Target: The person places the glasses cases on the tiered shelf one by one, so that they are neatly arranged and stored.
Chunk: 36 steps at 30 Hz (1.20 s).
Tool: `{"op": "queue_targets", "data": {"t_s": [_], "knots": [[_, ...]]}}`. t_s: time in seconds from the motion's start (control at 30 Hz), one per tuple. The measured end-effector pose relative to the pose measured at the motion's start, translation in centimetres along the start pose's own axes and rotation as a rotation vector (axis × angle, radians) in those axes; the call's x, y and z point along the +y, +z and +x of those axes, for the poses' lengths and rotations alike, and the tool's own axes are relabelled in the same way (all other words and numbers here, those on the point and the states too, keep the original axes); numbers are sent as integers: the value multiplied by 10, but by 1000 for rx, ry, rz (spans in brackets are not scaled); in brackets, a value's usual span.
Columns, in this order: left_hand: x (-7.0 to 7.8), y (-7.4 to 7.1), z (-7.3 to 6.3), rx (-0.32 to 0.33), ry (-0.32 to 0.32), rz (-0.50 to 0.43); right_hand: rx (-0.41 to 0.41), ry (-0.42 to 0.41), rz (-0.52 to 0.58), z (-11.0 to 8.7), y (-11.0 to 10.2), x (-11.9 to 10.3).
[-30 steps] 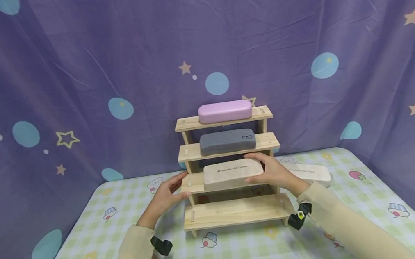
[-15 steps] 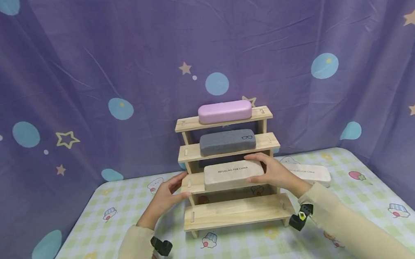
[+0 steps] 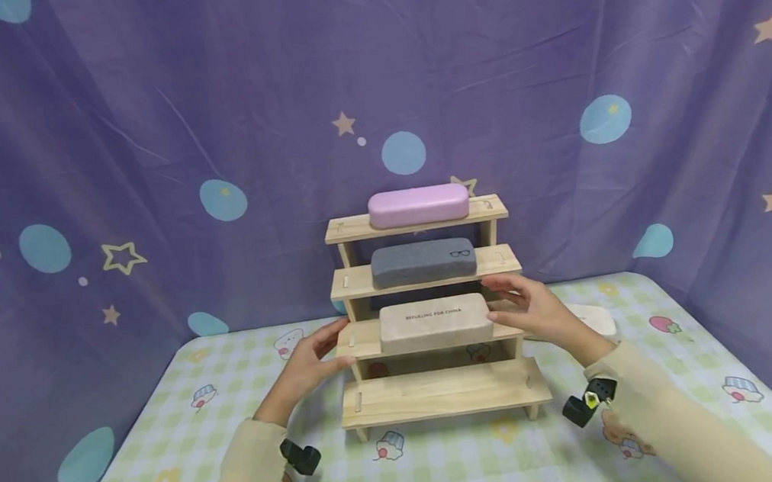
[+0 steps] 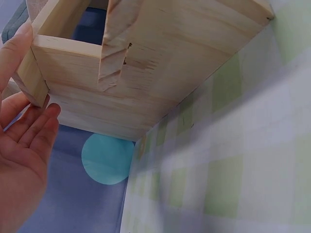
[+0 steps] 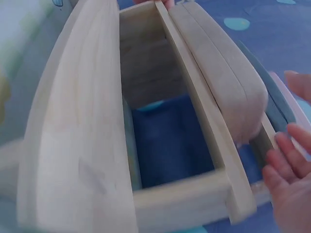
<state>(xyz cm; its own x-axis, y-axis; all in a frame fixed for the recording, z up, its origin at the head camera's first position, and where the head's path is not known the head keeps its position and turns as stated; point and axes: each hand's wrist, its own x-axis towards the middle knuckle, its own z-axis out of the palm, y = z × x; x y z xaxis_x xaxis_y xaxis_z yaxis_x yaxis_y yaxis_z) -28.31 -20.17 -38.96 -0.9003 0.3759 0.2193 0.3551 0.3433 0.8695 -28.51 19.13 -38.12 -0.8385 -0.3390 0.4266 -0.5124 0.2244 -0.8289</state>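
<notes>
A wooden stepped display rack [image 3: 444, 393] stands mid-table. My left hand [image 3: 312, 368] grips the left end of its second tier from the bottom; in the left wrist view the thumb and fingers [image 4: 41, 127] pinch the board's end. On that tier lies a cream glasses case [image 3: 435, 325] lettered "REFUELING FOR CHINA". My right hand [image 3: 537, 312] is beside the case's right end with thumb and fingers spread. The right wrist view shows its fingers [image 5: 286, 165] off the case, with a gap between.
A grey-blue glasses case [image 3: 422, 262] sits one tier up, a pink case [image 3: 417, 207] on the top tier. Another cream case [image 3: 596, 320] lies on the checked tablecloth [image 3: 225, 454], partly behind my right hand. A purple curtain [image 3: 266, 129] hangs close behind the rack.
My right hand has let go of the cream case and moved right, away from its end. The case stays on its tier. My left hand keeps its place.
</notes>
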Motion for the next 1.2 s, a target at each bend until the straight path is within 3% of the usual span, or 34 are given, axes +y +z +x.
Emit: {"op": "queue_targets", "data": {"t_s": [0.1,0.33,0.43,0.77,1.03,1.1,1.2], "knots": [[-1,1,1,2,15,11,31,-38,30,-9,-11,2],[-27,2,7,19,20,-16,79,-68,57,-36,-37,14],[-30,2,8,21,33,-14,90,-87,69,-47,-49,24],[-28,1,6,22,30,-22,103,-41,2,-73,-80,56],[-1,1,-1,8,22,-9,133,-5,-50,-86,-98,75],[-1,1,-1,8,22,-11,134,31,-70,-88,-101,78],[-13,0,2,13,33,-13,130,85,-90,-91,-106,82]]}}
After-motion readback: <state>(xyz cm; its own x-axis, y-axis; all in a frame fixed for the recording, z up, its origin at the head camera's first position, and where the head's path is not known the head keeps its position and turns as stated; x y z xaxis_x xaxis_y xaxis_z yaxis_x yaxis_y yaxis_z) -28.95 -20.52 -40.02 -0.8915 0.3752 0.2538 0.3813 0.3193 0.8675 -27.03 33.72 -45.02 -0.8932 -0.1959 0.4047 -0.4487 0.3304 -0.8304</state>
